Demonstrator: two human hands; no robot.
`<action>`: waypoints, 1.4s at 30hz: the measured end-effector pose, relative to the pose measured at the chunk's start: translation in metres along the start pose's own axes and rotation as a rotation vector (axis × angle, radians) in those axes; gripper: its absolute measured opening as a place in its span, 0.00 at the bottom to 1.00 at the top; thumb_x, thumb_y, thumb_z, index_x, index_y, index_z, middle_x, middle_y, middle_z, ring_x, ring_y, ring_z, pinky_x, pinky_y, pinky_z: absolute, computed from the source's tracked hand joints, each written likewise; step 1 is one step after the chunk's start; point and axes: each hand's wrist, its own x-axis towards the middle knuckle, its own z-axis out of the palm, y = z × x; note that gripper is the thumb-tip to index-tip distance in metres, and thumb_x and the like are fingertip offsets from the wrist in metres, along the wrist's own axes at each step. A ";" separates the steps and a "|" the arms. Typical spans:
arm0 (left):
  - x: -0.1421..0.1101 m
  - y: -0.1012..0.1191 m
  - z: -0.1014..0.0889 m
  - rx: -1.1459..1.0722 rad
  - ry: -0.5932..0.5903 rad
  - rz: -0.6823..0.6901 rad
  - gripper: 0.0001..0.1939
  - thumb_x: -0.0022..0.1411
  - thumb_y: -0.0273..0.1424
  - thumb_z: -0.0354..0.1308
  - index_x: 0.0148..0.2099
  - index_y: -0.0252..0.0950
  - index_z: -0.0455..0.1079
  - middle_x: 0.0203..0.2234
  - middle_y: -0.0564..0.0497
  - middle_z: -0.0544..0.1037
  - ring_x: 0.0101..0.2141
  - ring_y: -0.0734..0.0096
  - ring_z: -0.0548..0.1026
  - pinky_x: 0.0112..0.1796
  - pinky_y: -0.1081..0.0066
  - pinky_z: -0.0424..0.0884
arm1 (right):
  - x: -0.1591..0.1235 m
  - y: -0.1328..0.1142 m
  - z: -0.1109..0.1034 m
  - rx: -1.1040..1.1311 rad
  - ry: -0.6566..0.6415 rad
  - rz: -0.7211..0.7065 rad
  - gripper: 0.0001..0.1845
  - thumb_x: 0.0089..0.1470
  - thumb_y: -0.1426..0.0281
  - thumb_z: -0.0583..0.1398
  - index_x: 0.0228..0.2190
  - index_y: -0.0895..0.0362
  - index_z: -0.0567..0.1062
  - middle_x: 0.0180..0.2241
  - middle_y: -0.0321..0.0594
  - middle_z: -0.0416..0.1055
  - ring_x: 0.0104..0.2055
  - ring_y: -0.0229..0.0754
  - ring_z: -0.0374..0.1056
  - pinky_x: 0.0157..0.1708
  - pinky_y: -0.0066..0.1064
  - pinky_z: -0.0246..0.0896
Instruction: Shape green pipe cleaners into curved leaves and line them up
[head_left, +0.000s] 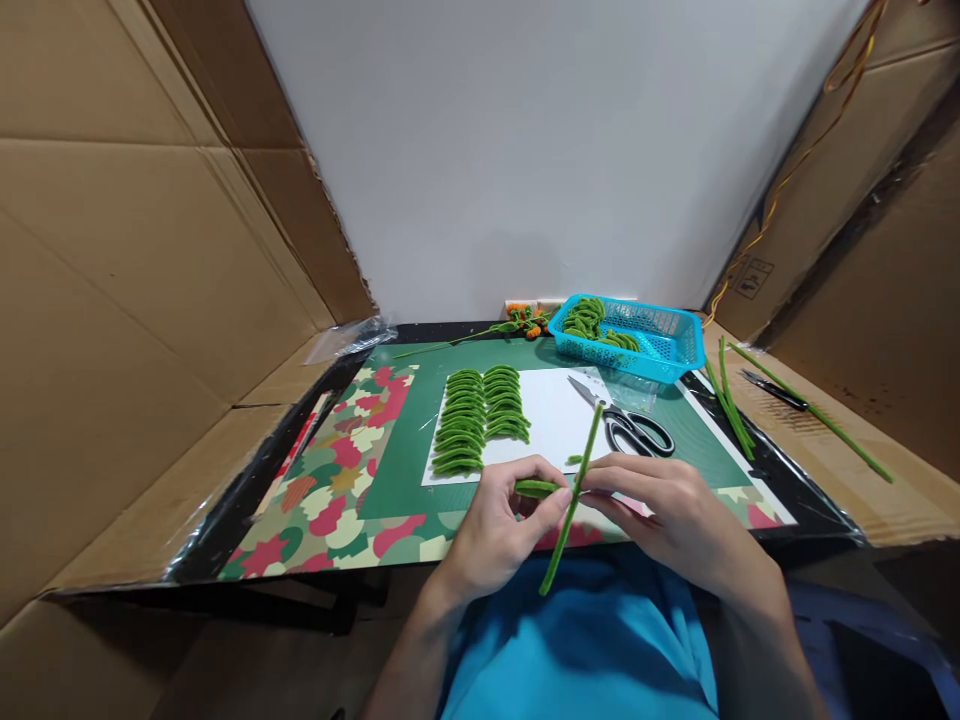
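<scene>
My left hand (495, 530) is closed, with a folded green pipe-cleaner leaf (535, 488) between thumb and curled fingers. A straight green pipe cleaner (559, 555) slants upright between my hands, crossing at the leaf's tip. My right hand (664, 505) pinches this pipe cleaner near its middle; its fingertips are partly hidden behind it. Just beyond the hands, a short green scrap (574, 459) lies on a white sheet (551, 400). Two columns of curved green leaves (461, 425) cover the sheet's left part. Black-handled scissors (637, 432) rest half open on its right side.
A blue basket (667, 370) with more green leaves (585, 318) stands at the back right. Orange flowers (531, 322) on a green stem lie beside it. Loose pipe cleaners (727, 405) and a black-handled cutting tool (776, 390) are at right. Cardboard walls (150, 250) flank the table.
</scene>
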 end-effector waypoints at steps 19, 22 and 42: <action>0.005 -0.003 0.004 -0.189 0.028 -0.077 0.15 0.69 0.43 0.65 0.42 0.37 0.71 0.17 0.61 0.65 0.15 0.80 0.62 0.17 0.79 0.56 | 0.003 0.010 0.008 -0.261 0.237 -0.223 0.11 0.72 0.74 0.59 0.51 0.57 0.79 0.45 0.48 0.81 0.44 0.45 0.79 0.38 0.33 0.72; 0.003 -0.001 0.002 -0.136 0.061 -0.015 0.12 0.68 0.39 0.68 0.41 0.36 0.74 0.22 0.59 0.68 0.18 0.81 0.64 0.20 0.79 0.60 | 0.003 0.009 0.007 -0.291 0.225 -0.245 0.11 0.72 0.74 0.59 0.51 0.57 0.78 0.44 0.47 0.81 0.42 0.45 0.79 0.37 0.33 0.72; 0.001 0.010 0.011 0.116 0.254 0.328 0.04 0.74 0.30 0.59 0.42 0.38 0.74 0.34 0.50 0.76 0.32 0.70 0.75 0.33 0.74 0.72 | 0.023 0.007 0.018 -0.166 0.305 -0.289 0.14 0.68 0.80 0.53 0.47 0.56 0.74 0.37 0.46 0.77 0.35 0.43 0.74 0.30 0.31 0.67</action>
